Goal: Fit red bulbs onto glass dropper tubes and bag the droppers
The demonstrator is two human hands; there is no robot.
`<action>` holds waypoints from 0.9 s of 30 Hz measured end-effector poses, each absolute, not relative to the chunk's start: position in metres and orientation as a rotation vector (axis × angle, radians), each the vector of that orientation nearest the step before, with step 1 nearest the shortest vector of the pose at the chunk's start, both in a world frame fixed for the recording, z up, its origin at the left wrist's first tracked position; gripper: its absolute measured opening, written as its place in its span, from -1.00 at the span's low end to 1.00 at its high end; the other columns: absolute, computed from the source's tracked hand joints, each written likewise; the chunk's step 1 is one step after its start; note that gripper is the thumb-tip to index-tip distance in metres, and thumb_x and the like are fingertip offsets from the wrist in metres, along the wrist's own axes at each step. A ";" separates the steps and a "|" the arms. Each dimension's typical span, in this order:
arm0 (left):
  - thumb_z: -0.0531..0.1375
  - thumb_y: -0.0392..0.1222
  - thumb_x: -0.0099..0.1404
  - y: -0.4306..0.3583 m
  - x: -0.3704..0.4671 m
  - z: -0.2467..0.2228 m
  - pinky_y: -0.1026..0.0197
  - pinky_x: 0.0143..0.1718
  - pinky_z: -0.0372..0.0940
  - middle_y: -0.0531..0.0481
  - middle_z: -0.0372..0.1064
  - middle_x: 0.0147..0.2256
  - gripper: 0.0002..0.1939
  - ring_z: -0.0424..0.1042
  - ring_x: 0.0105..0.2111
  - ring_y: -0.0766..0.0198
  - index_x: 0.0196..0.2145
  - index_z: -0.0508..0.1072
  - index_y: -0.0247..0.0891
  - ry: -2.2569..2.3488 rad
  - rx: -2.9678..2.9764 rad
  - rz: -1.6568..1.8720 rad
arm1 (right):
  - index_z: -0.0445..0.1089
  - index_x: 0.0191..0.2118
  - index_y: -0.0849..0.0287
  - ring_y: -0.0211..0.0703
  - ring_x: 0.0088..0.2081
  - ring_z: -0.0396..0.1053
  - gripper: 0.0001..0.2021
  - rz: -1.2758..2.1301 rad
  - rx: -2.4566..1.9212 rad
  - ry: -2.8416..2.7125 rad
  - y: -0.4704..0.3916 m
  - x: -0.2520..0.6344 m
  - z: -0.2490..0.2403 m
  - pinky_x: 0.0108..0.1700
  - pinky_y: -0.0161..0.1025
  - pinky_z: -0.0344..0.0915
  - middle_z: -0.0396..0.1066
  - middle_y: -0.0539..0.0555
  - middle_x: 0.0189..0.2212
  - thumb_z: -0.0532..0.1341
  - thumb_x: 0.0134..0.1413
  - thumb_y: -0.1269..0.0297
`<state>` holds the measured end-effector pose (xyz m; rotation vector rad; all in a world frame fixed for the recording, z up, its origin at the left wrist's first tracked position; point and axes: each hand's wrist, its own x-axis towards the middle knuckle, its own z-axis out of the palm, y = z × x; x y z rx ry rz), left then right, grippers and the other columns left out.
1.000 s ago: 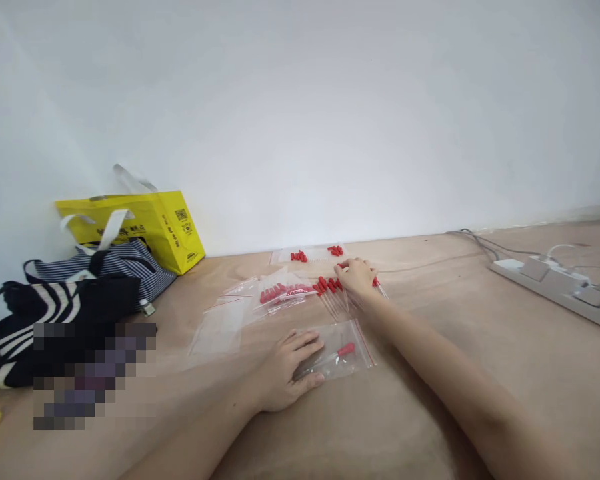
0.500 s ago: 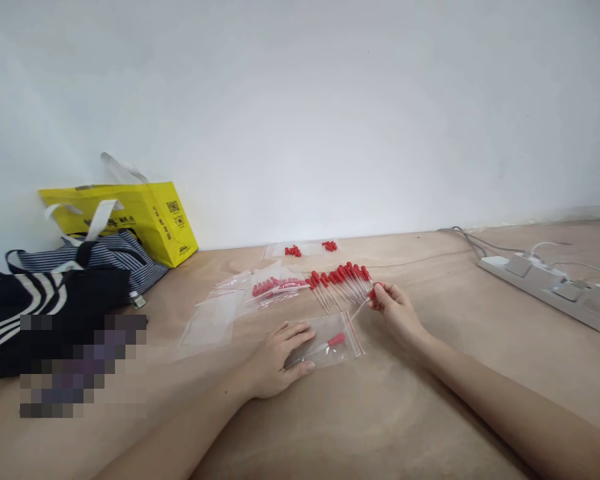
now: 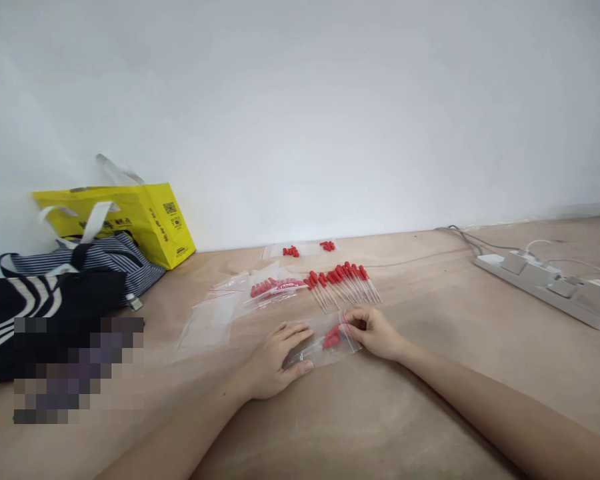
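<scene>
My left hand (image 3: 280, 360) lies flat with its fingers spread, resting on the closed end of a clear zip bag (image 3: 320, 357) on the table. Inside the bag are two droppers with red bulbs (image 3: 332, 341), their clear stems pointing toward my left hand. My right hand (image 3: 373, 330) is pinched at the bag's mouth, its fingertips at the bulb of the upper dropper (image 3: 336, 330). Just beyond, a row of loose red-bulbed droppers (image 3: 347, 277) lies side by side. Left of them, filled zip bags (image 3: 275, 287) overlap.
Flat clear bags (image 3: 207, 323) lie to the left. Farther back is another bag with red bulbs (image 3: 291, 252). A yellow bag (image 3: 165, 230), a striped bag (image 3: 130, 260) and black cloth (image 3: 55, 293) are at left. A white power strip (image 3: 545, 290) with cables stands right.
My right hand has moved left and nearer to the bag's mouth, bringing its dropper inside beside the first one. My left hand has stayed on the bag.
</scene>
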<state>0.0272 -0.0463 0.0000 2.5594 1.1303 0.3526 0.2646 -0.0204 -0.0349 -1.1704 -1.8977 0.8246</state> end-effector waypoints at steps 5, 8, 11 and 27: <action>0.05 0.00 0.20 -0.046 0.028 0.001 -0.07 0.13 -0.09 -0.06 0.09 0.12 -0.53 0.06 0.11 0.11 0.06 0.20 -0.14 1.136 2.562 0.353 | 0.43 -0.57 0.16 -0.20 -0.39 0.26 -0.70 0.733 -1.087 -2.048 -0.023 0.265 -0.028 -0.31 -0.29 0.19 0.32 0.04 -0.53 0.09 0.03 0.15; 0.05 0.01 0.20 -0.046 0.028 0.002 -0.06 0.13 -0.08 -0.06 0.09 0.12 -0.52 0.05 0.12 0.11 0.06 0.19 -0.14 1.149 2.574 0.330 | 0.44 -0.53 0.17 -0.22 -0.39 0.27 -0.71 0.842 -0.998 -2.100 -0.024 0.266 -0.026 -0.29 -0.29 0.20 0.32 0.04 -0.48 0.11 0.01 0.12; 0.04 0.02 0.21 -0.046 0.028 0.001 -0.06 0.14 -0.09 -0.07 0.07 0.13 -0.52 0.04 0.12 0.12 0.07 0.19 -0.15 1.153 2.582 0.298 | 0.44 -0.35 0.17 -0.21 -0.38 0.30 -0.73 1.074 -0.928 -2.051 -0.026 0.266 -0.026 -0.30 -0.29 0.22 0.36 0.04 -0.42 0.12 0.00 0.09; 0.03 0.02 0.22 -0.046 0.025 -0.001 -0.07 0.13 -0.06 -0.05 -0.02 0.16 -0.51 -0.02 0.15 0.10 0.09 0.15 -0.14 1.162 2.579 0.314 | 0.35 -0.40 0.19 -0.21 -0.32 0.34 -0.92 0.411 -1.688 -1.882 0.028 0.254 -0.010 -0.28 -0.33 0.19 0.41 0.04 -0.40 0.13 -0.10 0.38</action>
